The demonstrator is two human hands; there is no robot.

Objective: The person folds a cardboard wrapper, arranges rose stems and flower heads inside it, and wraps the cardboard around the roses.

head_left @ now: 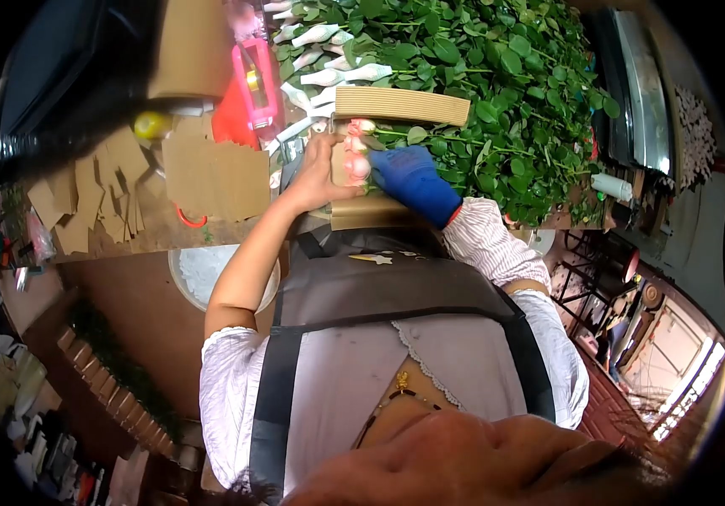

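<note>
Several pale pink roses [357, 160] lie in a column on a piece of brown cardboard [341, 173], with their heads to the left. My left hand [318, 179] is bare and grips this cardboard from its left side, thumb below and fingers above the blooms. My right hand [417, 181], in a blue glove, is closed right beside the lower rose heads, at their stems. Its fingertips are partly hidden, but they appear to pinch a rose stem. A strip of corrugated cardboard [402, 104] lies just above the roses, and a folded brown sheet [371, 212] lies below.
A large heap of leafy green stems [506, 101] covers the right of the table, with white-wrapped heads [322, 76] at its left. A pink tape dispenser [256, 84], brown card sheets [215, 173] and a yellow-green round thing [151, 126] lie leftward. A pale tub [219, 274] stands below the edge.
</note>
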